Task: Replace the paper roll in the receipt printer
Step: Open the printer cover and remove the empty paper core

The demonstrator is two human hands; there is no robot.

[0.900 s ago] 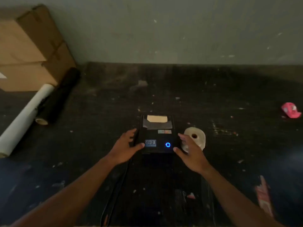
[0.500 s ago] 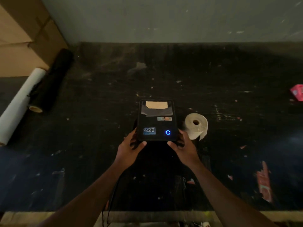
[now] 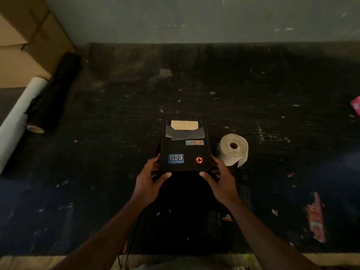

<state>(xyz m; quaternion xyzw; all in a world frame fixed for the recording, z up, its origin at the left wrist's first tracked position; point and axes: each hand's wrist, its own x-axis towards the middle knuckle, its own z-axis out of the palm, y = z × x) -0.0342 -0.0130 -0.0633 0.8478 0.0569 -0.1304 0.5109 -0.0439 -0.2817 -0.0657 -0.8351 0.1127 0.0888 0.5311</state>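
Note:
A black receipt printer (image 3: 186, 145) sits mid-table with its top lid tilted up toward me. A round light (image 3: 199, 160) on the lid glows red beside a blue sticker. My left hand (image 3: 150, 179) grips the lid's near left corner. My right hand (image 3: 221, 179) grips its near right corner. A white paper roll (image 3: 233, 151) lies on its side just right of the printer, a loose end hanging down. The inside of the printer is hidden under the lid.
The black table (image 3: 272, 172) is scuffed and speckled. A black roll (image 3: 52, 92) and a white roll (image 3: 17, 117) lie at the far left beside cardboard boxes (image 3: 25, 45). A pink object (image 3: 355, 107) sits at the right edge. A cable (image 3: 130, 244) runs toward me.
Both hands moved from the printer's sides to its near corners and gripped the lid, which has lifted toward me. The light turned from blue to red.

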